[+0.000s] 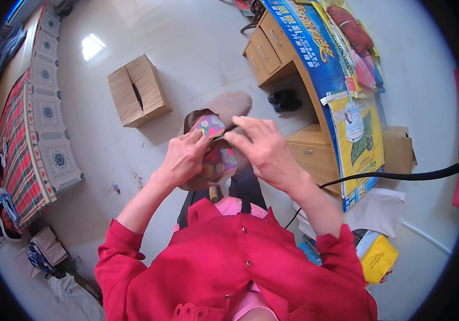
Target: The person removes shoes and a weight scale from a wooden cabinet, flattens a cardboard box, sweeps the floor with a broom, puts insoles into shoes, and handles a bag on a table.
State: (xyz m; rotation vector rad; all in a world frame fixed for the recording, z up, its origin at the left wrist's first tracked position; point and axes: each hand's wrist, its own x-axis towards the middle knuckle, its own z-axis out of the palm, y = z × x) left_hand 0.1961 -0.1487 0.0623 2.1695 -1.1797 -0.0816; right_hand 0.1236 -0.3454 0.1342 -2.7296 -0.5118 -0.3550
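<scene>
In front of my lap is a soft brown, slipper-like piece (236,101) with a rounded end. A patterned insole-like panel (208,125) in purple with an orange edge shows at its opening. A second patterned panel (219,162) lies nearer to me, with brown material around it. My left hand (186,156) is closed, thumb and fingers pinching the edge of the upper patterned panel. My right hand (264,148) pinches the brown material beside that panel, thumb against forefinger. Whether a needle or thread is in the fingers is too small to tell.
A closed cardboard box (137,91) sits on the floor ahead. On the right stands a wooden desk (315,152) with drawers, black shoes (285,100) beneath it. A black cable (390,175) crosses at right. A bed (18,155) with plaid cloth is at left.
</scene>
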